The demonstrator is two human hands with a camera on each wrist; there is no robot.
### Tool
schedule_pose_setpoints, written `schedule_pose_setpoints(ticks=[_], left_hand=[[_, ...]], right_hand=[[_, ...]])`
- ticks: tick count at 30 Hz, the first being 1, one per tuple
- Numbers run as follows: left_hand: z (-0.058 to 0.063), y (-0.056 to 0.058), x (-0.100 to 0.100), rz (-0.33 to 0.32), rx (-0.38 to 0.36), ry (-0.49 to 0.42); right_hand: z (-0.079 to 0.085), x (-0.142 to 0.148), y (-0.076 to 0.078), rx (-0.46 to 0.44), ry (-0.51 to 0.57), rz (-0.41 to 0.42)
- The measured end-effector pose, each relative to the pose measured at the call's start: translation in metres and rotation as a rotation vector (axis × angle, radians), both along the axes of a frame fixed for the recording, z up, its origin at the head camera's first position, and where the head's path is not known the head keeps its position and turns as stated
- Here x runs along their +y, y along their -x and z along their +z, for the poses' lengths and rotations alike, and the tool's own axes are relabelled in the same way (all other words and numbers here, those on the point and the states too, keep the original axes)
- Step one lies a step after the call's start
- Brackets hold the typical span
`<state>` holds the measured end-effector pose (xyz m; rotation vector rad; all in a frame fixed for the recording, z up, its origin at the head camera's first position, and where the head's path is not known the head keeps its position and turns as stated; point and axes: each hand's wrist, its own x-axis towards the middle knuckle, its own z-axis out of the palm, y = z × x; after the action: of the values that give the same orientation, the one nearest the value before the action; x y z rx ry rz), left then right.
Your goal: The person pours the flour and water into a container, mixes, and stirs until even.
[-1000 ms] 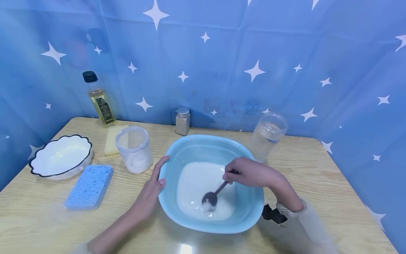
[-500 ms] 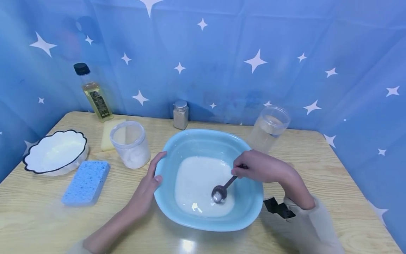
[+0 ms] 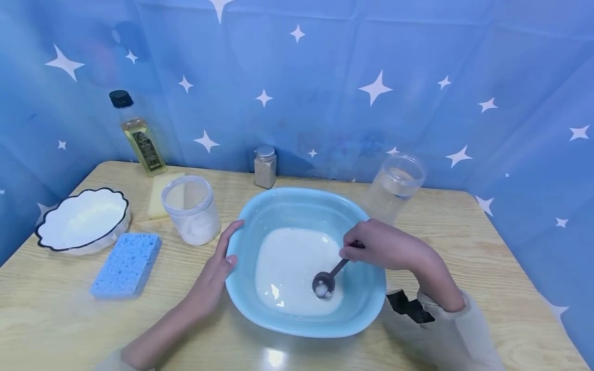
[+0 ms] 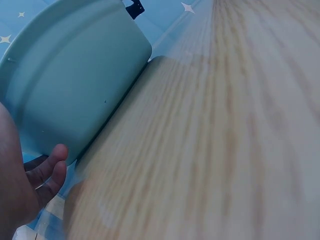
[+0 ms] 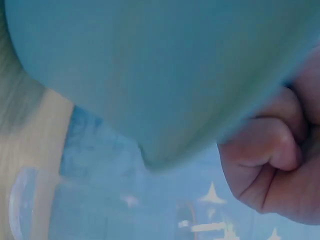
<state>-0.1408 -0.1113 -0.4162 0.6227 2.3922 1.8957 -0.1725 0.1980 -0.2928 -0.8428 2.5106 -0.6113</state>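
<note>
A light blue plastic basin (image 3: pixel 297 198) stands on the wooden table, holding milky white liquid (image 3: pixel 292 268). My left hand (image 3: pixel 211 278) holds its left rim, thumb and index tip at the edge. Further fingers (image 4: pixel 47 175) bend against the outer wall in the left wrist view. With curled fingers my right hand (image 3: pixel 378 245) grips the handle of a dark spoon (image 3: pixel 323 283) over the basin's right side. The spoon's bowl is at the liquid, with whitish lumps in it. In the right wrist view the basin wall hides the spoon from my right hand (image 5: pixel 265 155).
Left of the basin stand a clear jar of white powder (image 3: pixel 199 226), a blue sponge (image 3: pixel 126 265), a scalloped white dish (image 3: pixel 85 219), a pale yellow block (image 3: pixel 160 196) and an oil bottle (image 3: pixel 144 144). Behind are a shaker jar (image 3: pixel 265 167) and a clear water container (image 3: pixel 392 190).
The spoon and my right hand have shifted to the right within the basin, mostly in the first half second. My left hand stays at the rim. The head view has tilted slightly.
</note>
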Motion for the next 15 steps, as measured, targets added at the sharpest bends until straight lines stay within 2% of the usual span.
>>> schedule_pose_setpoints(ticks=[2, 4, 7, 9, 12, 15], left_hand=[[0.001, 0.0, 0.0, 0.002, -0.004, 0.005], [0.001, 0.0, -0.001, 0.008, -0.006, 0.01], [0.001, 0.0, -0.001, 0.017, -0.011, 0.015], [0.0, 0.0, -0.001, 0.02, -0.009, 0.019], [-0.001, 0.0, -0.001, 0.023, -0.011, 0.017], [-0.003, 0.001, 0.0, 0.013, -0.018, 0.013]], right_hand=[[-0.003, -0.007, 0.0, 0.0, 0.02, 0.032], [-0.009, -0.016, 0.001, 0.046, 0.031, 0.025], [-0.016, -0.023, 0.004, 0.162, 0.01, -0.058], [-0.015, -0.02, 0.007, 0.209, -0.019, -0.122], [-0.007, -0.007, 0.007, 0.19, -0.061, -0.153], [0.0, 0.006, 0.002, 0.095, -0.056, -0.106]])
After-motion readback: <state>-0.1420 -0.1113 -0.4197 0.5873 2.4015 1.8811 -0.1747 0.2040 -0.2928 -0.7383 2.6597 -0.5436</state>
